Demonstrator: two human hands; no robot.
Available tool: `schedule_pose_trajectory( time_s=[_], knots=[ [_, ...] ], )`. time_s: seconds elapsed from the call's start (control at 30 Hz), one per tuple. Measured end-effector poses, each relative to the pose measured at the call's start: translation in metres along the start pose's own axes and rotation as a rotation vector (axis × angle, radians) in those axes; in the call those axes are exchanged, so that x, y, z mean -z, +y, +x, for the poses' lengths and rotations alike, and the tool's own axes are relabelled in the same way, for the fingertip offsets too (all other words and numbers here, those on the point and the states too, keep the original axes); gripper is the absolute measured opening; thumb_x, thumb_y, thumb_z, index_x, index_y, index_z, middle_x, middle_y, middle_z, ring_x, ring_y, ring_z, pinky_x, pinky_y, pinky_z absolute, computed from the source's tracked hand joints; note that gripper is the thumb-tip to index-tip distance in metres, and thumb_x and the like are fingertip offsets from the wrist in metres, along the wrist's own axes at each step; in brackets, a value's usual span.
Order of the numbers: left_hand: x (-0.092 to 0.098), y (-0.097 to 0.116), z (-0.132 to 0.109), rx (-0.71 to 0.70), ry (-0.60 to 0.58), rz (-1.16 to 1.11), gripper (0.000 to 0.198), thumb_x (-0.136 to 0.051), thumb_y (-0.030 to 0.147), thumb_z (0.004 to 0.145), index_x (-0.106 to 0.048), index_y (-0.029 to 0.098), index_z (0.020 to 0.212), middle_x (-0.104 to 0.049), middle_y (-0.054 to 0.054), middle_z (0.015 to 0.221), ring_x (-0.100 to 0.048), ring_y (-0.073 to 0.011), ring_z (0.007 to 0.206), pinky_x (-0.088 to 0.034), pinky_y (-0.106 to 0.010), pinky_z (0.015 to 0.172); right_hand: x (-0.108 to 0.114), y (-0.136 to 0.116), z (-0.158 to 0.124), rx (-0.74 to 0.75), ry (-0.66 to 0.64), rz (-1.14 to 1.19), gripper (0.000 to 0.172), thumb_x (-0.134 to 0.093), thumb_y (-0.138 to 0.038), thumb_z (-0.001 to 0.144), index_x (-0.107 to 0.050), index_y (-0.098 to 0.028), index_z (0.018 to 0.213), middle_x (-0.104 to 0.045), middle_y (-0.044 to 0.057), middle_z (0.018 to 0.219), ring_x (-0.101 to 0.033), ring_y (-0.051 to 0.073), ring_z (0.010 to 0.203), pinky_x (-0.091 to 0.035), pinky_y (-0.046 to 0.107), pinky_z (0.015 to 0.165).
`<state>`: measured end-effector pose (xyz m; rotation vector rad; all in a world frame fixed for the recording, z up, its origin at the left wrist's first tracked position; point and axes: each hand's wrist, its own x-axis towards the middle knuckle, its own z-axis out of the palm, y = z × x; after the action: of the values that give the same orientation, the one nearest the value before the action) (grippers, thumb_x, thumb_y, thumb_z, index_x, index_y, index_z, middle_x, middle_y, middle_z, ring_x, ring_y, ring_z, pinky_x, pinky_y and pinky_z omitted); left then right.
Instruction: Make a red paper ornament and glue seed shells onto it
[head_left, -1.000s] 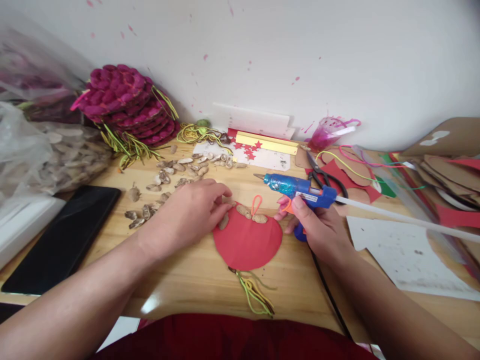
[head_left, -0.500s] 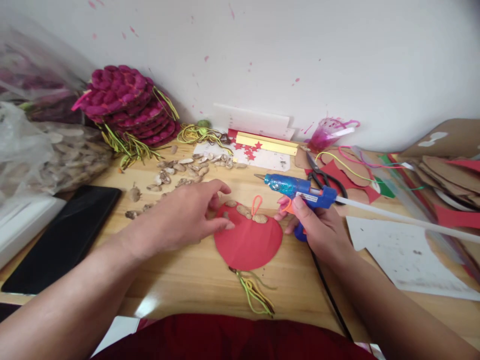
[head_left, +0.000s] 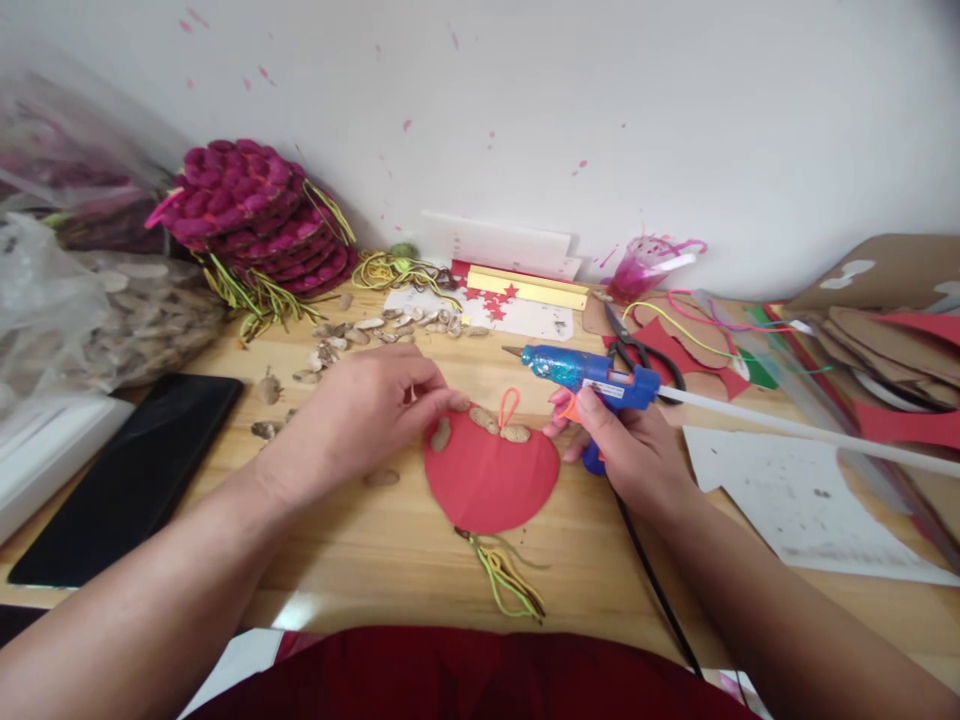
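A red paper shape (head_left: 491, 485) lies on the wooden table, with an orange loop (head_left: 509, 405) at its top and a yellow-green string tassel (head_left: 510, 578) below. Several peanut shells (head_left: 515, 433) sit along its upper edge. My left hand (head_left: 390, 405) is at the upper left edge of the shape, thumb and fingers closed together; what they pinch is hidden. In my right hand (head_left: 626, 440) is a blue glue gun (head_left: 589, 375) with a white glue stick, its nozzle pointing left above the shape.
Loose shells (head_left: 330, 345) lie behind my left hand. A black phone (head_left: 124, 480), a bag of shells (head_left: 150, 310) and purple stacked pieces (head_left: 240, 205) are left. Black scissors (head_left: 645, 350), red scraps and white paper (head_left: 795, 500) lie right. Red stars (head_left: 495, 300) rest near the wall.
My left hand's spread fingers have come together at the shape's upper left edge. A shell on the table below that hand now shows. My right hand still holds the glue gun.
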<state>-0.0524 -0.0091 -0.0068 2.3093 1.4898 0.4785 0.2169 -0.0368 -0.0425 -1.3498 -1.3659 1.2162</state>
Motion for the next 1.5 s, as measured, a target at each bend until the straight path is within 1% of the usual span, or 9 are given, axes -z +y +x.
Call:
schedule_pose_trajectory(
  time_s=[0.07,0.13,0.2,0.3,0.37,0.53,0.77,1.1,1.5],
  knots=[
    [0.000,0.000,0.001,-0.012,0.052,0.070,0.045,-0.051,0.049,0.100,-0.063,0.020,0.067,-0.063,-0.003,0.070,-0.055,-0.0164,0.066,-0.037,-0.030,0.063,0.000,0.000,0.000,0.002,0.000,0.004,0.050,-0.064,-0.066,0.091,-0.070,-0.017,0.087,-0.073,0.006,0.077,-0.064,0.014,0.057,-0.055,0.025,0.053],
    [0.000,-0.002,0.002,-0.005,0.062,0.122,0.048,-0.049,0.049,0.100,-0.059,0.020,0.063,-0.061,-0.003,0.067,-0.052,-0.0158,0.063,-0.035,-0.030,0.060,-0.001,0.000,0.000,0.001,0.004,0.007,0.049,-0.064,-0.066,0.092,-0.070,-0.017,0.088,-0.073,0.006,0.078,-0.065,0.014,0.058,-0.056,0.025,0.053],
    [-0.002,-0.003,0.002,-0.004,0.043,0.121,0.042,-0.050,0.046,0.100,-0.062,0.020,0.068,-0.065,-0.003,0.071,-0.055,-0.0161,0.065,-0.037,-0.030,0.062,-0.001,0.000,0.000,0.002,0.004,0.007,0.049,-0.063,-0.066,0.092,-0.070,-0.017,0.088,-0.073,0.006,0.078,-0.065,0.014,0.058,-0.056,0.025,0.053],
    [-0.004,-0.005,0.002,0.019,0.041,0.043,0.026,-0.052,0.037,0.099,-0.071,0.020,0.093,-0.073,-0.003,0.084,-0.062,-0.0166,0.072,-0.043,-0.029,0.067,-0.001,-0.001,-0.001,0.006,0.003,0.010,0.049,-0.064,-0.066,0.091,-0.070,-0.017,0.089,-0.073,0.006,0.077,-0.066,0.016,0.060,-0.057,0.026,0.052],
    [-0.004,-0.005,0.002,0.036,0.032,0.008,0.025,-0.051,0.036,0.099,-0.071,0.021,0.101,-0.075,-0.003,0.089,-0.064,-0.0165,0.073,-0.044,-0.028,0.068,-0.001,-0.001,-0.001,0.009,0.002,0.013,0.049,-0.064,-0.065,0.091,-0.070,-0.017,0.089,-0.073,0.006,0.077,-0.067,0.016,0.060,-0.057,0.025,0.052],
    [-0.001,0.000,0.002,0.063,-0.024,0.072,0.037,-0.049,0.041,0.100,-0.067,0.020,0.077,-0.070,-0.003,0.073,-0.060,-0.0164,0.066,-0.040,-0.029,0.063,0.001,0.000,-0.002,0.022,-0.005,0.006,0.047,-0.063,-0.064,0.093,-0.069,-0.017,0.089,-0.073,0.006,0.078,-0.066,0.015,0.060,-0.057,0.025,0.052],
    [-0.007,-0.003,0.002,-0.002,-0.050,-0.024,0.024,-0.056,0.031,0.095,-0.076,0.020,0.103,-0.077,-0.006,0.098,-0.069,-0.0197,0.086,-0.050,-0.030,0.078,0.001,0.001,-0.002,0.011,0.000,-0.001,0.048,-0.064,-0.065,0.092,-0.070,-0.017,0.089,-0.073,0.006,0.078,-0.067,0.015,0.061,-0.057,0.025,0.053],
    [-0.011,-0.001,0.001,0.029,-0.088,-0.043,0.020,-0.059,0.026,0.088,-0.075,0.022,0.098,-0.075,-0.003,0.089,-0.069,-0.0192,0.081,-0.050,-0.031,0.078,0.000,0.000,-0.002,0.012,-0.002,-0.012,0.047,-0.063,-0.064,0.093,-0.069,-0.018,0.089,-0.073,0.006,0.077,-0.066,0.015,0.059,-0.056,0.025,0.053],
    [-0.012,0.001,0.001,0.038,-0.101,-0.016,0.018,-0.058,0.024,0.089,-0.074,0.022,0.096,-0.074,-0.002,0.086,-0.067,-0.0188,0.080,-0.048,-0.031,0.075,0.001,-0.001,-0.001,0.005,0.002,-0.020,0.050,-0.063,-0.067,0.092,-0.070,-0.017,0.088,-0.074,0.006,0.076,-0.066,0.015,0.057,-0.056,0.026,0.053]
  ],
)
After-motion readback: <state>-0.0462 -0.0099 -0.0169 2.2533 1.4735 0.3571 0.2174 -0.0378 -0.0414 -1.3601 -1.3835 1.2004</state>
